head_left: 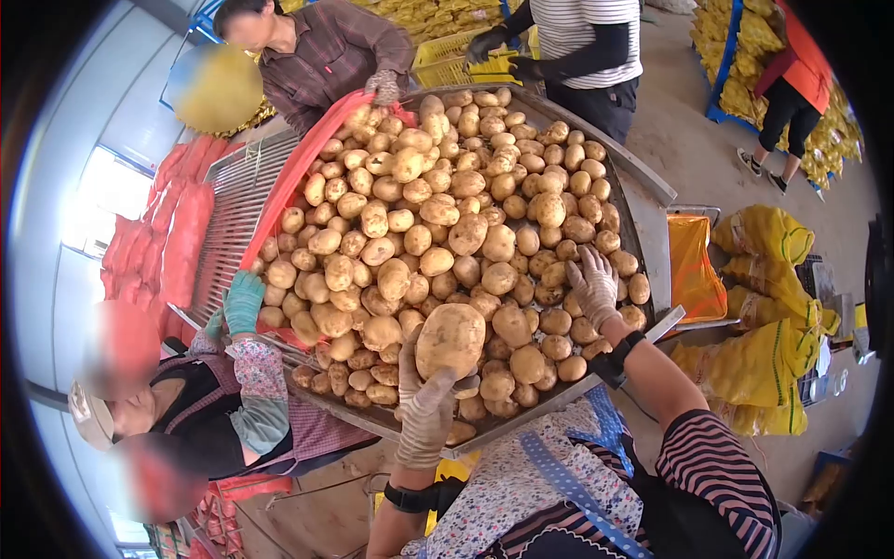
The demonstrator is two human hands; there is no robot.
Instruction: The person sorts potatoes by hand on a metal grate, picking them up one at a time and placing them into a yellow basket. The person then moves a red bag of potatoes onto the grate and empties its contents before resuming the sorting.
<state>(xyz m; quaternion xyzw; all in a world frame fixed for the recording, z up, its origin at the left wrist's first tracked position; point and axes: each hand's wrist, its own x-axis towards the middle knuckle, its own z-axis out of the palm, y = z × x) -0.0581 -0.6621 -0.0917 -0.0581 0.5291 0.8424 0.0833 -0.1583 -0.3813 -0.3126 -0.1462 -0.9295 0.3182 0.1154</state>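
Potato sorting at the tabletop (649, 210), as I see it from my remote station. My left hand (424, 415) grasps one large potato (451, 340) from below, above the tabletop's near edge. My right hand (593, 284) lies spread and released on the heap of potatoes (447, 205) near the tabletop's right corner. I judge the step to be singling out one potato. The next move calls for a steady grip and a path clear of a co-worker's green glove (244, 300) at the tabletop's left edge.
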